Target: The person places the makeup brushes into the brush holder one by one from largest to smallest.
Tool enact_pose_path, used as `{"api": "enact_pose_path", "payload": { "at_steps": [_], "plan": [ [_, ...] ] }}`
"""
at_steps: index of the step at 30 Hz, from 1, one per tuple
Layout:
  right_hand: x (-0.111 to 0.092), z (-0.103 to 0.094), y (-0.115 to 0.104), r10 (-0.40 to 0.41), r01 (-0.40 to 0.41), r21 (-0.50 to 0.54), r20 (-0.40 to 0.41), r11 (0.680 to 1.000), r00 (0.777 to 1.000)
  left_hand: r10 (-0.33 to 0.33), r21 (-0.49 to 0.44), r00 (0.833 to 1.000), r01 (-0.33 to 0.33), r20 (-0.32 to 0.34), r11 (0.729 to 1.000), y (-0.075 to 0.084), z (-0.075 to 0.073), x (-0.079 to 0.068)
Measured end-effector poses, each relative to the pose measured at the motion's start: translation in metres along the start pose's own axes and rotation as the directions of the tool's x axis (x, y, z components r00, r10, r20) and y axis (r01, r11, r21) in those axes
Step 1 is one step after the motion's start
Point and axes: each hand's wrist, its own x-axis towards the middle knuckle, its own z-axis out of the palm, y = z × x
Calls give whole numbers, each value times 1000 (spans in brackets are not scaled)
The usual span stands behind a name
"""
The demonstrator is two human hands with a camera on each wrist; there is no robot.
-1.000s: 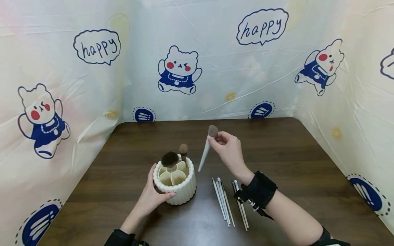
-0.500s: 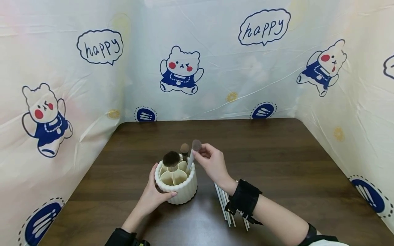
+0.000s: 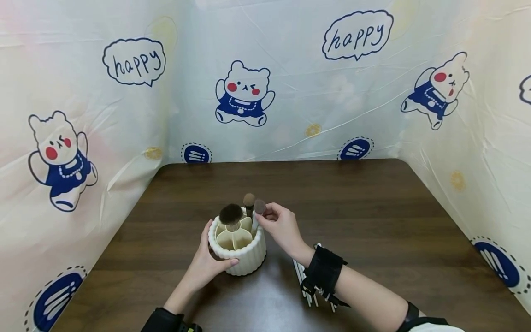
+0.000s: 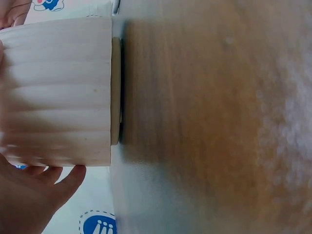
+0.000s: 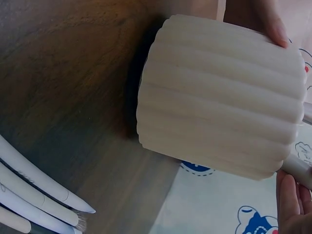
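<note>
- Brush [image 3: 260,207]: leans head-up, handle inside cream holder [image 3: 245,259] on wooden table [image 3: 352,193].
- Right hand [image 3: 285,229]: pinches that brush near its head, thumb against fingers.
- Left hand [image 3: 206,266]: curls partway round holder, thumb in front.

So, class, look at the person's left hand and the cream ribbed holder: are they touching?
Touching. The head view shows it plainly: the left hand curls round the holder, its thumb lying against the near side of the wall.
</note>
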Motion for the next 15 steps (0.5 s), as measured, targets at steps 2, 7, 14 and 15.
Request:
{"api": "enact_pose_path", "payload": {
  "at_steps": [2, 7, 14, 15],
  "plan": [
    [1, 0, 1, -1, 2, -29, 16, 1000, 1000, -7, 9, 1000, 7, 0, 1000, 0, 0, 0],
    [3, -2, 4, -58, 61, -79, 43, 995, 997, -19, 14, 1000, 19, 1, 1000, 0, 0, 0],
    [2, -2, 2, -80, 89, -137, 71, 987, 994, -12, -2, 1000, 12, 5, 1000, 0, 0, 0],
    [2, -2, 1, -59, 69, -144, 72, 987, 996, -11, -3, 1000, 11, 5, 1000, 0, 0, 0]
  ]
}}
